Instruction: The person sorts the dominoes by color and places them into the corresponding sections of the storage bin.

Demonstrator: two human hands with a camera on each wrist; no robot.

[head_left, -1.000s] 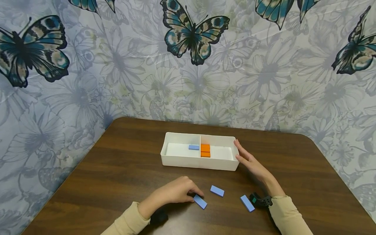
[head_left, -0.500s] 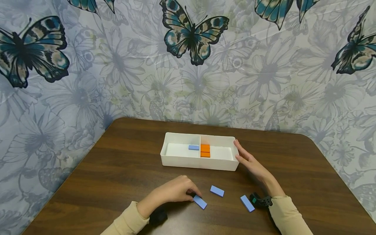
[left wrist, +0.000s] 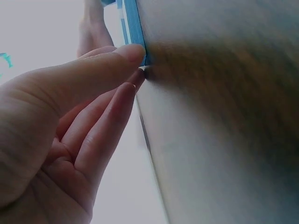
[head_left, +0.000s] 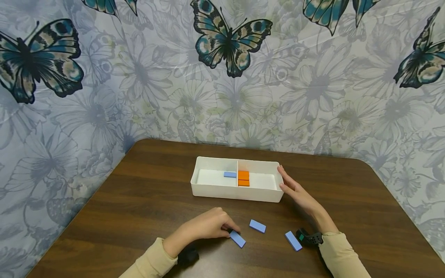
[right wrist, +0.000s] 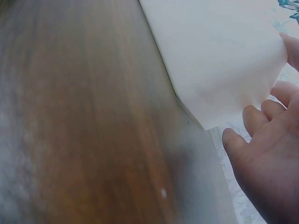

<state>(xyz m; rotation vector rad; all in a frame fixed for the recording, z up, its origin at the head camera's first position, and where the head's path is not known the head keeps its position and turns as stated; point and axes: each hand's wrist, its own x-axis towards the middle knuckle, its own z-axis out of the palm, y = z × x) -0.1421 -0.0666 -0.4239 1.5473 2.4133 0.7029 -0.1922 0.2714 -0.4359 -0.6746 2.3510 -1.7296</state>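
1. Your brown wooden table (head_left: 139,200) fills the lower half of the head view, backed by a butterfly-print curtain (head_left: 229,77).
2. The white tray (head_left: 236,193) sits at about 12 o'clock from your hands, split by a divider into a left and a right compartment.
3. Your right hand (head_left: 295,191) rests with straight, relaxed fingers against the tray's right end wall, at roughly 3 o'clock of the tray; it grips nothing. The right wrist view shows the fingertips (right wrist: 252,116) just at the tray's corner (right wrist: 219,70).
4. Your left hand (head_left: 205,226) lies curled on the table at about 6 o'clock from the tray. Its fingertips meet the end of a blue block (head_left: 238,239). In the left wrist view the thumb (left wrist: 93,74) and a finger press on that block's edge (left wrist: 135,28), so it looks like a pinch, though the view is too blurred and close to be sure.
5. A second blue block (head_left: 257,226) lies flat at 1 o'clock of the pinched one, apart from it.
6. A third blue block (head_left: 293,241) lies at 3 o'clock, just beside your right wrist.
7. Two orange blocks (head_left: 243,178) lie in the right compartment, against the divider.
8. One small blue block (head_left: 230,174) lies in the left compartment, near the divider.
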